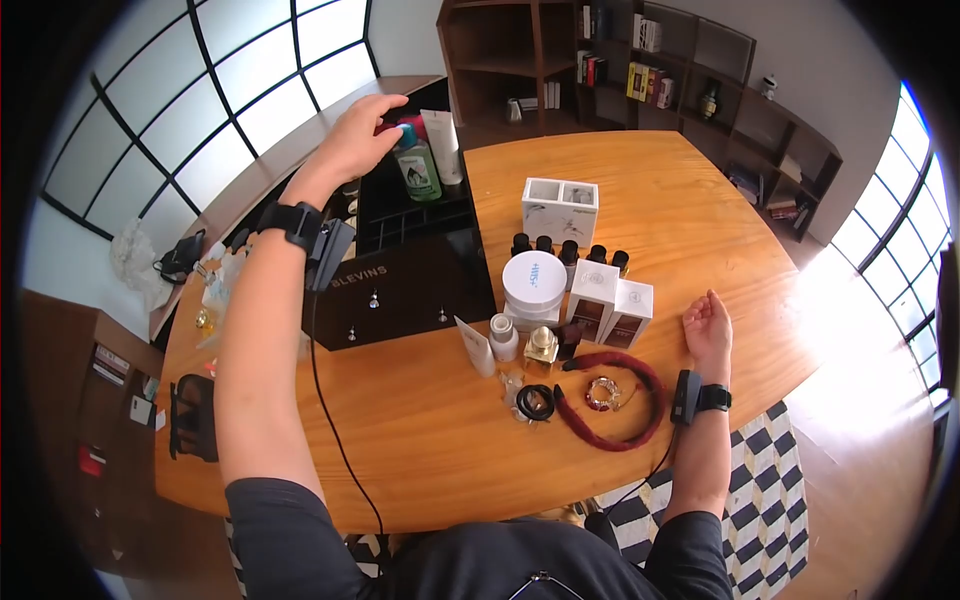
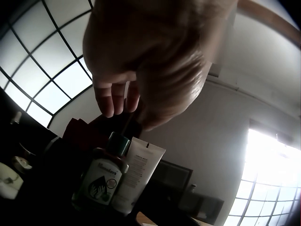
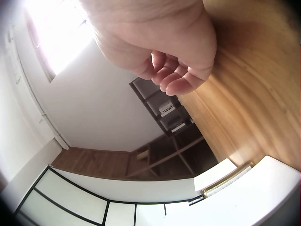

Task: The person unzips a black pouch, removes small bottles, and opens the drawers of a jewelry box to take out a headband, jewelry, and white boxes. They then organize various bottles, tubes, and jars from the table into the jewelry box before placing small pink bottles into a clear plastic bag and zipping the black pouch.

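My left hand [image 1: 355,142] is over the far end of a black organizer box [image 1: 400,285]. Its fingers and thumb are around the top of a dark red item [image 2: 79,133], whose kind is hidden by the hand and the shadow. Just in front of that hand stand a green bottle with a teal cap [image 1: 417,170] and a white tube [image 1: 442,148], both upright in the box. My right hand [image 1: 708,325] lies near the right side of the table, its fingers loosely curled and nothing in them. White and brown boxes [image 1: 627,312] stand to its left.
A white marbled holder [image 1: 560,212], a round white jar [image 1: 533,282], several black-capped bottles and a perfume bottle [image 1: 541,346] crowd mid-table. Nearer lie a dark red headband [image 1: 655,420], a bracelet [image 1: 603,394] and black hair ties [image 1: 535,402]. Cables trail from both wrists.
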Demonstrator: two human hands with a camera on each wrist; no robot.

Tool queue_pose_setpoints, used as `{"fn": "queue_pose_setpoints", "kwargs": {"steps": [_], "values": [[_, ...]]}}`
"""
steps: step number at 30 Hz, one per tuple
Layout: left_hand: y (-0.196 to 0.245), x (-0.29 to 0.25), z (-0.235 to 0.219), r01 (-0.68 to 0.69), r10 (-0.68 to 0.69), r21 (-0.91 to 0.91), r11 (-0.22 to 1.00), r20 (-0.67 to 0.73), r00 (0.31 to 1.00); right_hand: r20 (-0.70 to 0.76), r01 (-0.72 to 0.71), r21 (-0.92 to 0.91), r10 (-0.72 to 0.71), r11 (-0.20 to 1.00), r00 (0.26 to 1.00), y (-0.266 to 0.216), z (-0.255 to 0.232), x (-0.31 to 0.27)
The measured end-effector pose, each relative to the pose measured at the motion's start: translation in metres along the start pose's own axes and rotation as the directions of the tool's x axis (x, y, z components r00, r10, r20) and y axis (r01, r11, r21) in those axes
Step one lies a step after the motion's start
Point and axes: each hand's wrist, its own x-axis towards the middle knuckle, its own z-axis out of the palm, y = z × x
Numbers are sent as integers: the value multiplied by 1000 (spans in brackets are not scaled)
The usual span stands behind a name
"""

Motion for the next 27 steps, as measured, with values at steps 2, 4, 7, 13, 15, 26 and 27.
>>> {"fn": "queue_pose_setpoints", "kwargs": {"steps": [2,4,7,13,15,26,27], "values": [[-2,12,6,11,-13,22,1000,80,997,-18,-3,18,3,1000,1000,0,0,1],[7,21,13,65,-71,38,997,189,979,-14,-2,19,2,1000,1000,1,0,1],[17,28,23,173,-169,14,985,302,938,-22,4,12,-4,1000,1000,1,2,0],[28,29,28,145,-164,158,977,113,980,-29,15,-5,-15,1000,999,3,3,-1],[19,27,28,9,-8,147,989,-8,1000,-28,14,-5,-14,1000,999,3,3,-1],[42,21,-6,-136,184,345,929,-110,977,-23,17,-15,-17,1000,1000,3,2,-1],[41,21,-11,-144,199,347,927,-129,971,-13,15,-9,-15,1000,1000,3,2,0]]}}
